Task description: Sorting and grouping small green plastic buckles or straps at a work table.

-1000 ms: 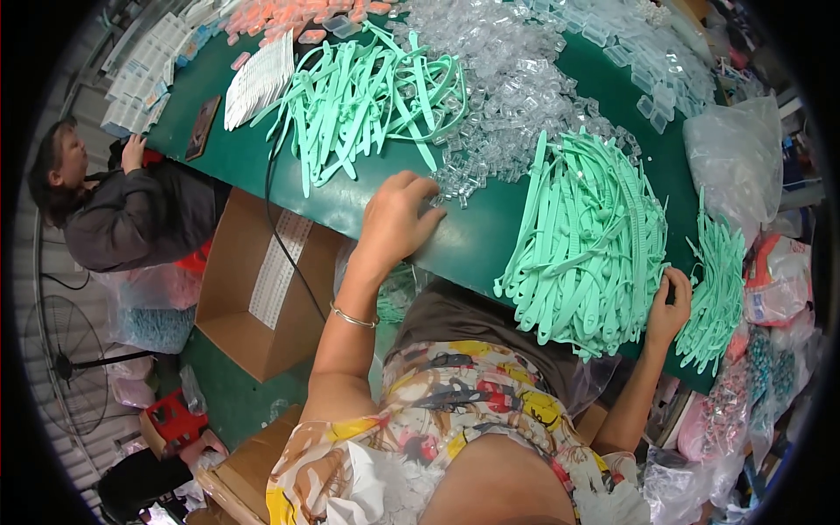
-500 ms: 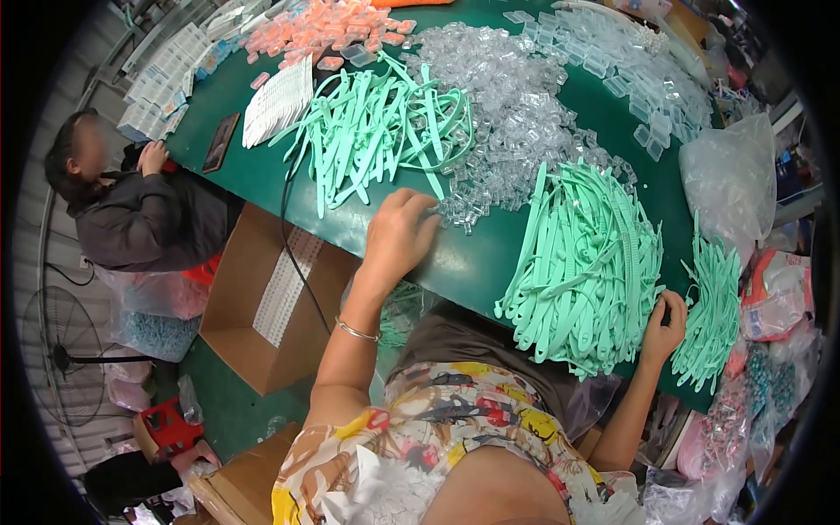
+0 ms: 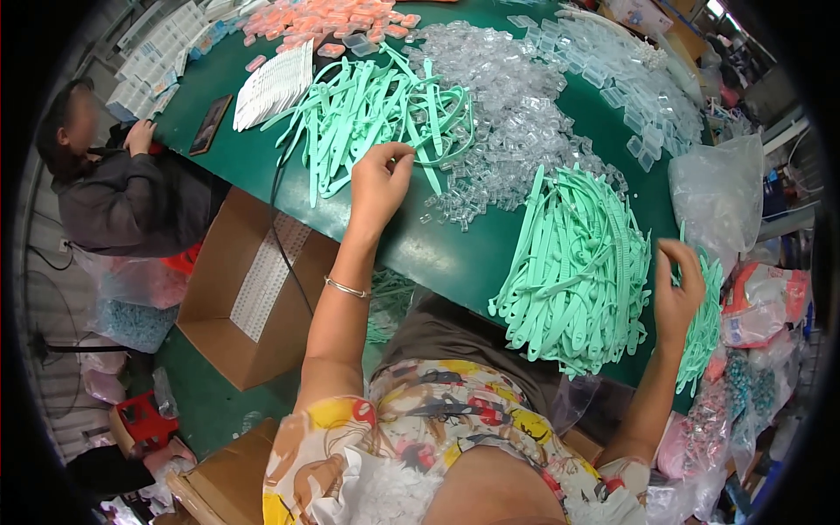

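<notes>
Currently the left hand [image 3: 378, 179] is stretched out over the green tabletop [image 3: 446, 254], its fingers curled and pinched together at the near edge of a loose heap of mint-green plastic straps [image 3: 376, 109]; whether a strap is actually gripped cannot be told. Just right of that hand, a wide spread of small clear plastic pieces [image 3: 516, 122] is scattered across the tabletop. The right hand [image 3: 678, 293] is raised at the tabletop's right edge with fingers half curled and nothing seen in its grasp, set between a dense pile of mint-green straps [image 3: 577, 262] and a smaller bunch of the same straps [image 3: 704, 324] at the very edge. A metal bangle [image 3: 344, 287] is worn on the left wrist. Orange plastic parts [image 3: 328, 17] and a stack of white cards [image 3: 276, 83] are laid at the far side. An open cardboard box [image 3: 254, 293] is placed on the floor, and another person [image 3: 114, 188] is seated at the left end.
</notes>
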The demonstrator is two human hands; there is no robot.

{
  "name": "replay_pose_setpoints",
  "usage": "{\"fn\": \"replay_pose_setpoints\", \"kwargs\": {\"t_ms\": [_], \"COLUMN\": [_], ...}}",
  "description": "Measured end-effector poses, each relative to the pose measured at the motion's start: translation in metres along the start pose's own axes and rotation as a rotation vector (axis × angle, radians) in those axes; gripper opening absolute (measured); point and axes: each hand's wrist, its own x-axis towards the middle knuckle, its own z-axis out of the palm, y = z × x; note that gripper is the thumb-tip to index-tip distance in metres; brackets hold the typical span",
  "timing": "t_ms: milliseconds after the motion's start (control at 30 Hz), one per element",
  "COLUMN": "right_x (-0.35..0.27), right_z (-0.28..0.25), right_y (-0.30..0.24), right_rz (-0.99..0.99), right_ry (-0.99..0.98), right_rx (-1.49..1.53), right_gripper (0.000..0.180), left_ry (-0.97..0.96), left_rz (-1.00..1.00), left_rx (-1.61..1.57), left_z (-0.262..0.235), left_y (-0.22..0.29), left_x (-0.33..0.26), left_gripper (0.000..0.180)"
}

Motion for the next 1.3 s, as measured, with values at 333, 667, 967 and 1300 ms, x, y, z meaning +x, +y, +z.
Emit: {"fn": "replay_pose_setpoints", "kwargs": {"t_ms": [333,667,967,1300], "right_x": [0.131,0.157,0.141,0.144], "right_z": [0.212,0.281,0.291,0.294], "right_y": [-0.055,-0.063,-0.077,-0.078], "right_rz": [-0.817,-0.94,-0.853,-0.856], "right_ry": [-0.48,-0.674,-0.806,-0.601], "right_rx": [-0.018,-0.088,0.009,0.107], "right_gripper": [0.017,0.013,0.014,0.019], "left_ry": [0.166,0.313,0.378,0.4], "left_rz": [0.052,0.021,-0.016,-0.009], "left_rx": [0.074,-0.062,-0.185,-0.203], "left_z": [0.008,-0.001,-0.003,-0.004], "left_y": [-0.016,-0.02,-0.025,-0.027], "left_x": [-0.004,-0.004,-0.001,-0.001], "left_gripper": [0.013,0.015,0.015,0.017]}}
